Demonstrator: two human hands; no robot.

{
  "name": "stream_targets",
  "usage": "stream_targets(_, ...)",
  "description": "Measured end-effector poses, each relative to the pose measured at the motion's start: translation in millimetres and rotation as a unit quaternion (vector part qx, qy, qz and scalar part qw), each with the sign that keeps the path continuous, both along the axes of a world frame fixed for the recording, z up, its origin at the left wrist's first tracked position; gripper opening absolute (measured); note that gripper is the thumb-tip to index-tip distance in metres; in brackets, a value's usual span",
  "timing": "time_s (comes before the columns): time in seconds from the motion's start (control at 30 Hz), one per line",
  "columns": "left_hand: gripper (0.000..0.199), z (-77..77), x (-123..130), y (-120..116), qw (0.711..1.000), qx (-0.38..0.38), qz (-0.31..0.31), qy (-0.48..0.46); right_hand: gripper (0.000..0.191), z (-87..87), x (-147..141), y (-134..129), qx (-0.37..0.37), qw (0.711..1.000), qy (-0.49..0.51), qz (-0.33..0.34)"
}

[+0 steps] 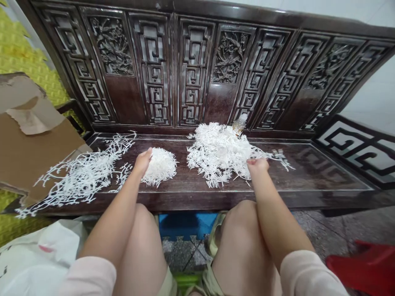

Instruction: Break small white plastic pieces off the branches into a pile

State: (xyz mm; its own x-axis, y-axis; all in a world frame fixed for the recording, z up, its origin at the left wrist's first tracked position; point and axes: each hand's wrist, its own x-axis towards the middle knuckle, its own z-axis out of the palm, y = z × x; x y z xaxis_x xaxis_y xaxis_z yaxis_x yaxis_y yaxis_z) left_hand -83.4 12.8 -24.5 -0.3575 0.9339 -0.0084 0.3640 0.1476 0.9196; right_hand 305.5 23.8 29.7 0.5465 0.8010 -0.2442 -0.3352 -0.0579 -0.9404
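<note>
My left hand is at the left edge of a small round pile of thin white plastic-looking pieces. Its fingers look curled, and what they hold, if anything, is hidden. At the right edge of a larger heap of white branched pieces, my right hand is closed with thumb and fingers together. I cannot make out what is in its grip. Just beyond that hand lie thin white branching stems. Left of my left arm spreads a loose tangle of bare white branching stems.
Everything lies on a dark wooden bench with a carved lattice back. A small clear bottle stands behind the heap. Torn cardboard leans at the left, above a white bag. A red plastic object is low right.
</note>
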Motion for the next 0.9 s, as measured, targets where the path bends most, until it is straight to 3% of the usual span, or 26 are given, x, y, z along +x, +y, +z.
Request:
stream_targets(0.1, 0.046, -12.0, -22, 4, 0.986, -0.058, 0.007, 0.158, 0.03, 1.2, -17, 3, 0.036, 0.998, 0.036, 0.033)
stream_targets(0.27, 0.033, -14.0, 14, 3, 0.927, -0.138, -0.076, 0.34, 0.028, 2.3, -85, 8, 0.075, 0.967, 0.153, 0.19)
stream_targets(0.4, 0.038, -11.3, 33, 3, 0.908, -0.153, -0.04, 0.389, 0.03, -4.0, -115, -2, 0.058, 0.957, 0.149, 0.242)
stream_targets(0.47, 0.042, -7.1, 39, 2, 0.908, -0.114, 0.002, 0.403, 0.031, -8.2, -120, -5, 0.034, 0.967, 0.125, 0.219)
stream_targets(0.53, 0.039, 0.7, 49, -2, 0.918, -0.062, -0.005, 0.391, 0.029, -11.1, -122, -5, 0.011, 0.981, 0.099, 0.165)
stream_targets(0.67, 0.032, 21.7, 86, -24, 0.935, 0.02, -0.231, 0.268, 0.027, -12.5, -123, -1, 0.0, 0.993, 0.094, 0.074)
stream_targets(0.73, 0.039, 29.8, 105, -38, 0.93, 0.044, -0.288, 0.224, 0.025, -13.1, -123, 0, -0.007, 0.993, 0.103, 0.063)
stream_targets(0.9, 0.043, 33.3, 123, -53, 0.943, 0.009, -0.256, 0.213, 0.023, -16.9, -121, -1, -0.03, 0.993, 0.091, 0.067)
